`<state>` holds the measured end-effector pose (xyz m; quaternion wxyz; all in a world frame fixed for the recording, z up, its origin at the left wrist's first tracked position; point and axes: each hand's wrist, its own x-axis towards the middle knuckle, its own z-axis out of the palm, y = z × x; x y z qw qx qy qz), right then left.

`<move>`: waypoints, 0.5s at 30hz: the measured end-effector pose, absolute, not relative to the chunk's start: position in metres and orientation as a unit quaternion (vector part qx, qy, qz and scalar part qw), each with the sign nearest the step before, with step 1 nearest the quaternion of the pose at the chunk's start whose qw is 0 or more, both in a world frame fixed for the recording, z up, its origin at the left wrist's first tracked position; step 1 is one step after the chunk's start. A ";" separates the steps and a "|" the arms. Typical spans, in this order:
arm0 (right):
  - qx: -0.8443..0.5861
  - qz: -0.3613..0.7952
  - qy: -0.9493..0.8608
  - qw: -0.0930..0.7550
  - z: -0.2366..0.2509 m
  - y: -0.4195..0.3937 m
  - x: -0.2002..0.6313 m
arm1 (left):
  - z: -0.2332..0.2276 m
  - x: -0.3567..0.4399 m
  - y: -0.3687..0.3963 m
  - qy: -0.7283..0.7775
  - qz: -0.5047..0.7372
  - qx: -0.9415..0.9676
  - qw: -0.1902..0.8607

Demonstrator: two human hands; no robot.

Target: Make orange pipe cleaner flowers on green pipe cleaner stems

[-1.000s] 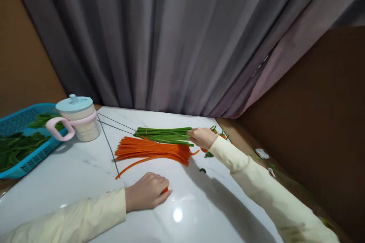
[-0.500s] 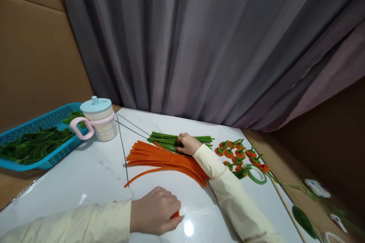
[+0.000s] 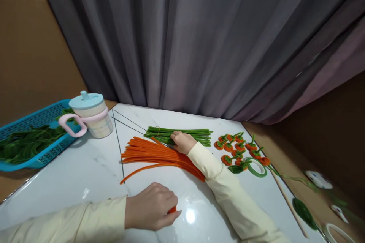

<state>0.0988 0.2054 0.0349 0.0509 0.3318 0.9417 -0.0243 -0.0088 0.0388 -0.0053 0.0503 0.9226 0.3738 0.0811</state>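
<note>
R hand (image 3: 182, 142) has slid left along the bundle of thin green fuzzy stems (image 3: 182, 135) since a sec ago – fingers curled down on it, at the back of the white marble surface (image 3: 85, 174). Blue plastic basket (image 3: 34, 136) w/ green leaves sits far left. Fan of orange fuzzy stems (image 3: 159, 155) lies just in front of the green ones. L hand (image 3: 152, 207) – fist closed on a small orange piece (image 3: 172, 209), near edge.

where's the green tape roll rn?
Head view, right of centre: the green tape roll lies flat on the white table, just right of the small orange flowers, clear of the right hand.
</note>
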 end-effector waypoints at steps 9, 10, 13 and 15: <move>0.343 -0.040 0.937 0.059 0.038 0.225 0.113 | -0.005 -0.010 0.038 0.381 0.079 0.919 0.065; 0.342 -0.043 0.937 0.058 0.041 0.226 0.115 | -0.004 -0.010 0.038 0.386 0.080 0.916 0.070; 0.338 -0.050 0.938 0.053 0.056 0.229 0.124 | -0.003 -0.009 0.039 0.420 0.086 0.900 0.083; 0.339 -0.051 0.938 0.049 0.068 0.228 0.132 | -0.004 -0.008 0.039 0.448 0.096 0.884 0.087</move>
